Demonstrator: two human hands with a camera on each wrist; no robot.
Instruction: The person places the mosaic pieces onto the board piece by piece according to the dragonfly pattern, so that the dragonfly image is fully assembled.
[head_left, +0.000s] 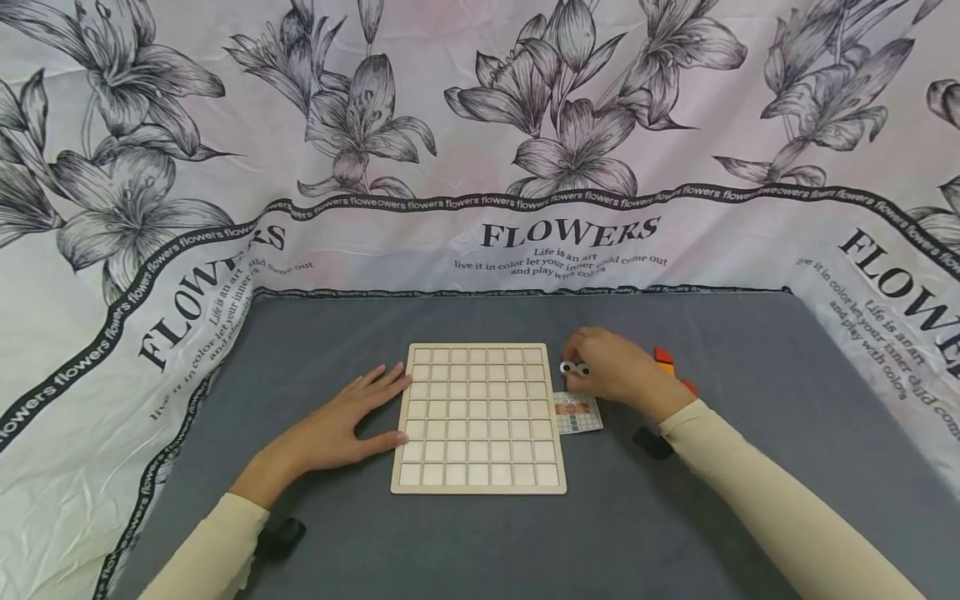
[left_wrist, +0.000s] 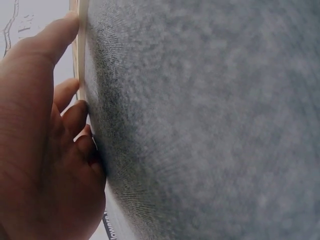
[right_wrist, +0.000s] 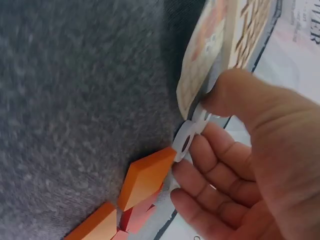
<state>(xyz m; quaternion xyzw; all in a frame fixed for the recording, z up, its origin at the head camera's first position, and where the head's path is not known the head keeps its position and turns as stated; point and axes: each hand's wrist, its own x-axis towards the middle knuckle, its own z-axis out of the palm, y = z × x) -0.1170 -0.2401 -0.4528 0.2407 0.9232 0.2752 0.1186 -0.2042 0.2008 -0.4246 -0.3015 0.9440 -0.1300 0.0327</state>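
Note:
Beside the pale wooden grid board (head_left: pixel 480 487), my left hand (head_left: pixel 341 429) spreads its fingers, with the thumb and fingertips at the left edge. In the left wrist view the left thumb (left_wrist: pixel 57 37) lies against the board's side. To the right of the board, my right hand (head_left: pixel 611 371) pinches a white piece with two round cartoon eyes (head_left: pixel 576 367). Seen from the right wrist, the eye piece (right_wrist: pixel 185 141) sits between thumb and fingertips, low over the grey surface. A printed pattern card (head_left: pixel 577 414) lies just below this hand, against the board's right edge.
Red and orange blocks (head_left: pixel 663 357) lie right of the right hand, partly hidden by it. The right wrist view shows an orange diamond block (right_wrist: pixel 147 179) close to the eye piece. A flower-printed cloth (head_left: pixel 570 242) borders the grey tabletop (head_left: pixel 480 550) behind and at the sides.

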